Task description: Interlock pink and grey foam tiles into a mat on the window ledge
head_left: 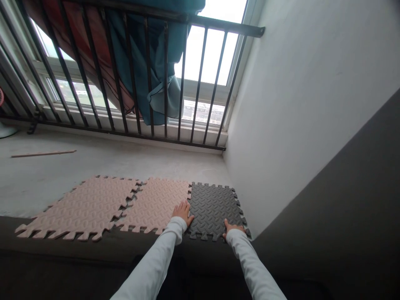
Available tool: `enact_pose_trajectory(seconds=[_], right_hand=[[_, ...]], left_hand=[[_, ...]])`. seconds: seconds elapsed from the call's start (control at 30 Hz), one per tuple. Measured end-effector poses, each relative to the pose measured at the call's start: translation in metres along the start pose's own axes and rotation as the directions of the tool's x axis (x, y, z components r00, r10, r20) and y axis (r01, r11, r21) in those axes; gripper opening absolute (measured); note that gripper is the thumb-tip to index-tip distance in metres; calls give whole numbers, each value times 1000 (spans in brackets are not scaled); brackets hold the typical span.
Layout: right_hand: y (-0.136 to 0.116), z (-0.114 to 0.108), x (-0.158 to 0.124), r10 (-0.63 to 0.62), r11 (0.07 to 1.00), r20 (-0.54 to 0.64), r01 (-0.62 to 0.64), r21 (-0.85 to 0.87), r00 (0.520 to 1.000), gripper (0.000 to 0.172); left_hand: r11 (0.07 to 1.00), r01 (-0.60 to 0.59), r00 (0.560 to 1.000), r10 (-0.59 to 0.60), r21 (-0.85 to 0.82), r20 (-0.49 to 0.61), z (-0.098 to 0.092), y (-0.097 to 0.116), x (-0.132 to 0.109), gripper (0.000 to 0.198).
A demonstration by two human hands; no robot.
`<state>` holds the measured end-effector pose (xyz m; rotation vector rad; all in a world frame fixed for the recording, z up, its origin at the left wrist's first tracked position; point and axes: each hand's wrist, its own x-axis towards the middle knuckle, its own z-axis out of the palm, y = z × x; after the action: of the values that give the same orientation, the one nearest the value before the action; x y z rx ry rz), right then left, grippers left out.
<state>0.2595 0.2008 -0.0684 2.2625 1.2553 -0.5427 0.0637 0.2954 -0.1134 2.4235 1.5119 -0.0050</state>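
Three foam puzzle mats lie in a row on the ledge: a left pink mat [84, 204], a middle pink mat [158, 202] and a dark grey mat [214, 206] beside the wall. My left hand [182, 212] rests flat, fingers stretched, over the seam between the middle pink and dark grey mats. At the near right part of the dark mat is my right hand [234, 228], its index finger on top and its thumb at the front edge; the other fingers are mostly hidden. A jagged gap shows between the two pink mats.
A black metal railing [140, 134] runs along the windows, with red and teal curtains [137, 62] behind it. The white and grey wall [300, 104] rises on the right. A thin stick [43, 153] lies on the pale ledge [103, 160]; a white base [6, 131] stands far left.
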Motion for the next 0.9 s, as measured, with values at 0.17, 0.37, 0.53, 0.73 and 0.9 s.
enact_pose_trajectory(seconds=[0.17,0.37,0.53,0.73,0.9], right_hand=[[0,0,1,-15,1000,18,15,-15,1000,71],[0,-3,-3,-19,999,27,20,-34,999,69],[0,-5,-6,-30,999,21,31,-29,999,70],[-1,-2,-5,-22,999,12,22,-39,1000,70],[-2,-3,-6,-13,999,27,14,-44,1000,68]], left_hand=[[1000,20,999,-21,-25,-50,-16,-6,24,51],[988,87,996,-85,-126,16,-14,-8,56,52],[983,105,994,-105,-148,3,-10,-7,60,54],[986,58,998,-55,-155,28,-1,-13,55,57],[991,-115,991,119,-70,57,6,-20,47,56]])
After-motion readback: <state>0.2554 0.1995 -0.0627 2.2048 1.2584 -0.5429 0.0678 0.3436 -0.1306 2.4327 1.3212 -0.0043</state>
